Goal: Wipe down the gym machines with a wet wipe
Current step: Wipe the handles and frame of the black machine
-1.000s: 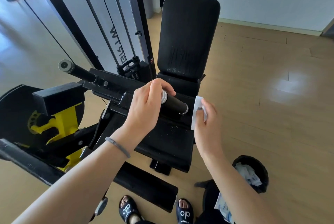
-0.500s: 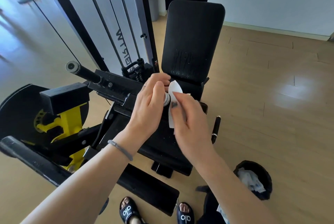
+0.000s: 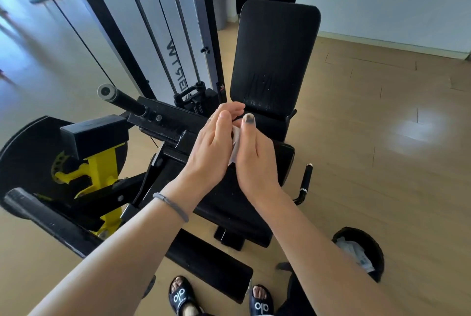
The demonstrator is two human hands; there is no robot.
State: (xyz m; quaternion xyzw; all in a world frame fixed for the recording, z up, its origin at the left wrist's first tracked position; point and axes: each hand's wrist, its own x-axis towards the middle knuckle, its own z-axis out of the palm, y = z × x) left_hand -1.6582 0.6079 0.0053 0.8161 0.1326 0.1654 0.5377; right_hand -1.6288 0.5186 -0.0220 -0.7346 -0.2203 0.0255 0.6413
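Note:
A black gym machine stands in front of me, with its backrest (image 3: 277, 55) upright and its seat pad (image 3: 229, 203) below my hands. My left hand (image 3: 214, 150) curls round the near handle above the seat and hides it. A white wet wipe (image 3: 235, 146) shows as a narrow strip between the two hands. My right hand (image 3: 256, 160) holds the wipe and presses it onto the handle, right against my left hand, with its thumb on top.
A second handle (image 3: 119, 99) sticks out to the left, and a side grip (image 3: 305, 180) stands right of the seat. Yellow frame parts (image 3: 102, 170) sit lower left. A black bin (image 3: 362, 241) holding used wipes stands at the lower right. A leg pad (image 3: 209, 264) lies near my feet.
My right hand has carried the wipe leftward from the handle's outer end onto the handle, closing up against my left hand. The left hand has kept its hold.

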